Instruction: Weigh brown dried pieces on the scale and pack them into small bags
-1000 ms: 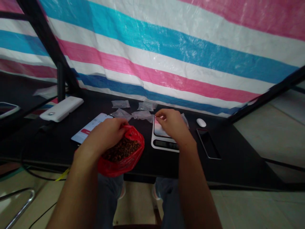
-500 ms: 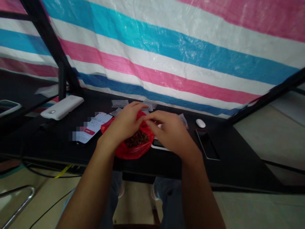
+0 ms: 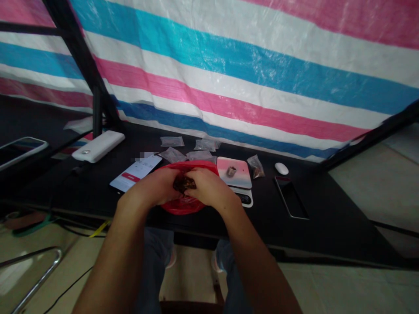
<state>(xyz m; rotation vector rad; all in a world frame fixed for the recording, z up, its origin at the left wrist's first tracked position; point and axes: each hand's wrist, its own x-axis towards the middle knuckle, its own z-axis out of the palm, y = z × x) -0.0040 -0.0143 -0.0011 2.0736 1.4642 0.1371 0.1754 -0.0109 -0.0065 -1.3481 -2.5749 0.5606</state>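
Observation:
A red plastic bag (image 3: 183,207) lies open on the black table, with small dark brown dried pieces (image 3: 183,184) inside; their exact kind is unclear. My left hand (image 3: 162,185) reaches in from the left and my right hand (image 3: 207,186) from the right. The fingers of both curl in around the brown pieces, their tips partly hidden among them. Right of the bag stands a small white digital scale (image 3: 248,205) with a pinkish top plate. On that plate rests a small metal cup or cap (image 3: 231,171).
Several clear plastic pouches (image 3: 172,141) lie behind the bag. One pouch with brown contents (image 3: 256,166) sits right of the scale. A lit phone (image 3: 134,174) and a white power bank (image 3: 98,146) are left; a white mouse (image 3: 281,168) and a dark phone (image 3: 291,197) right. Striped sheeting (image 3: 229,91) hangs behind.
Both hands have come down into the red bag from above it. My right hand has moved left, uncovering the scale and the metal piece on it. The view has shifted slightly.

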